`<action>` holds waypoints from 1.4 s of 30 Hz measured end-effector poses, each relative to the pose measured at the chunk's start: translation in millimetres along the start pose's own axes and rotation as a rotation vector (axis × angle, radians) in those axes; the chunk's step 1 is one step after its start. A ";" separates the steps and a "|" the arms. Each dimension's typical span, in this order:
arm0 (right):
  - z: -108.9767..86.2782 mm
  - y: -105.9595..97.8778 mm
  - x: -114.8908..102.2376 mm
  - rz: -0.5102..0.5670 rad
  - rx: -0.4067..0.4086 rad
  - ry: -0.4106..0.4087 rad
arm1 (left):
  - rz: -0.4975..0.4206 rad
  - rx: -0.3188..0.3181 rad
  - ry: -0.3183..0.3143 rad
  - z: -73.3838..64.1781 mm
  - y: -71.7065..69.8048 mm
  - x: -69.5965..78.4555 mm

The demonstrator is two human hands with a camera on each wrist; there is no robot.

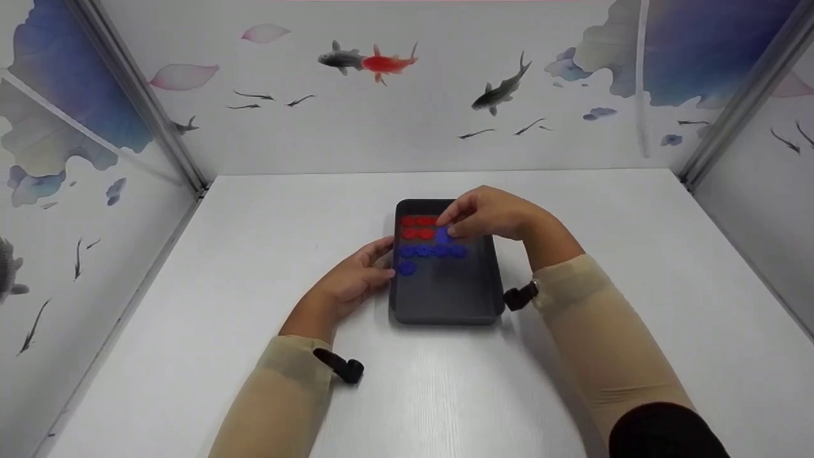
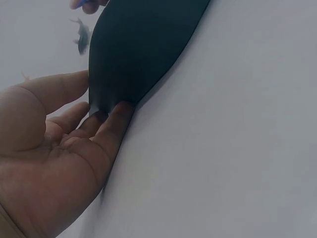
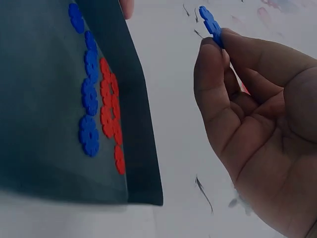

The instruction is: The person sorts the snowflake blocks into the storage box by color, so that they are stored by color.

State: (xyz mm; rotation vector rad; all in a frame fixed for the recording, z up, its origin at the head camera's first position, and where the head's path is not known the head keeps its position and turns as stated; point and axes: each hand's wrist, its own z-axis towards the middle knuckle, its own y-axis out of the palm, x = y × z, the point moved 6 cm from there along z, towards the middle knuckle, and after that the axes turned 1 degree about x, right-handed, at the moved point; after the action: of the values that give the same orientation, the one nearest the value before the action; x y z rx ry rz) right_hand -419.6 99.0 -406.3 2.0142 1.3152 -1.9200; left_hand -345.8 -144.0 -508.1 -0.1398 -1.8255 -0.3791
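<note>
A shallow dark grey tray (image 1: 455, 296) holds blue and red plastic snowflake discs lying in rows. My right hand (image 1: 493, 215) is over its far part, pinching one blue snowflake disc (image 3: 211, 26) between thumb and forefinger, raised off the tray floor. My left hand (image 2: 64, 134) is at the tray's left side, with fingertips against the outer wall and thumb at the edge. The red discs (image 1: 417, 228) lie at the far left of the tray. Nearer than those is a row of blue discs (image 1: 425, 251), with a single blue disc (image 1: 407, 268) in front.
The tray stands on a white table (image 1: 407, 375). White panels (image 1: 439, 127) painted with fish and lotus leaves enclose the back and sides. A small black camera is strapped to each wrist, the right one (image 1: 521, 296) close to the tray's right edge.
</note>
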 end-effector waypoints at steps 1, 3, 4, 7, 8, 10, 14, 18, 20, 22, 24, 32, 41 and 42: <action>4.6 3.2 -1.6 -0.014 -0.023 0.014 | 0.001 -0.001 -0.002 0.4 0.5 0.0; 13.7 9.5 -2.7 -0.048 -0.062 0.032 | 0.005 -0.006 -0.005 1.0 1.6 0.4; 18.1 12.4 -2.5 -0.064 -0.076 0.037 | 0.009 -0.008 -0.007 1.3 2.0 0.6; 29.6 20.4 0.7 -0.097 -0.097 0.062 | 0.023 -0.010 -0.008 1.1 3.0 1.6; 32.8 22.5 2.7 -0.105 -0.101 0.072 | 0.028 -0.009 -0.009 1.1 3.1 1.9; 38.0 26.3 7.3 -0.103 -0.108 0.089 | 0.032 -0.008 -0.010 1.3 3.6 2.3; 46.9 31.4 20.1 -0.068 -0.107 0.110 | 0.024 -0.011 -0.008 1.9 4.3 3.0; 52.0 34.9 29.9 -0.032 -0.105 0.106 | 0.026 -0.017 -0.010 2.3 3.9 2.7; 52.8 35.8 32.1 -0.017 -0.101 0.103 | 0.031 -0.016 -0.009 2.4 3.1 2.4; 53.4 37.1 32.5 -0.015 -0.103 0.098 | 0.033 -0.009 -0.008 2.2 2.1 2.4; 53.6 38.4 32.1 -0.027 -0.102 0.099 | 0.032 -0.004 -0.005 1.8 1.3 2.4; 53.5 42.1 30.8 -0.116 -0.084 0.149 | 0.024 -0.018 0.005 -0.7 2.3 2.9; 49.8 38.9 24.6 -0.146 -0.049 0.153 | 0.029 -0.015 -0.003 -0.1 -0.1 0.4; 48.6 37.0 22.6 -0.151 -0.036 0.148 | 0.028 -0.015 -0.003 -0.1 -0.3 0.2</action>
State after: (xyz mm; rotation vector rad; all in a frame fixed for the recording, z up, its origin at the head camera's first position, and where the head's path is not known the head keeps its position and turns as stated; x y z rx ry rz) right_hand -439.0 59.5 -454.2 2.1331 1.5668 -1.8193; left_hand -345.8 -144.4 -508.0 -0.1761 -1.8224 -0.3735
